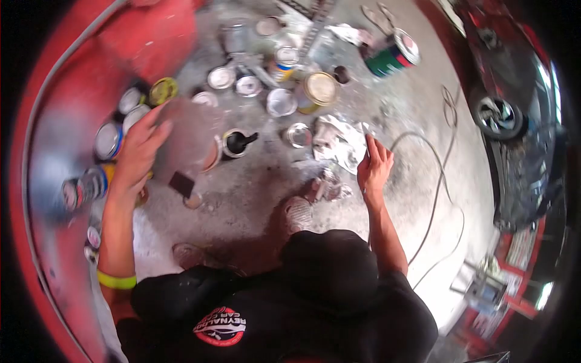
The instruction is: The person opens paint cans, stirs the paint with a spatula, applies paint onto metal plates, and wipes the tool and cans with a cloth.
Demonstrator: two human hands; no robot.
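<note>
In the head view my left hand (140,151) is closed on the edge of a flat greyish-brown sheet (190,136), blurred, with a dark square patch near its lower corner. My right hand (375,163) pinches the right edge of a crumpled white cloth (339,145). Whether the cloth is lifted or resting on the floor, I cannot tell. Between the hands stand an open can with black contents (239,143) and a small clear cup (298,135). A crumpled light wad (330,186) lies closer to my body, by my shoe (299,215).
Several paint cans and lids stand around, including a large tin (318,91) and a green container (390,54). A red car panel (66,121) curves along the left. A thin hose (433,212) snakes over the floor at right, near a dark car's wheel (499,117).
</note>
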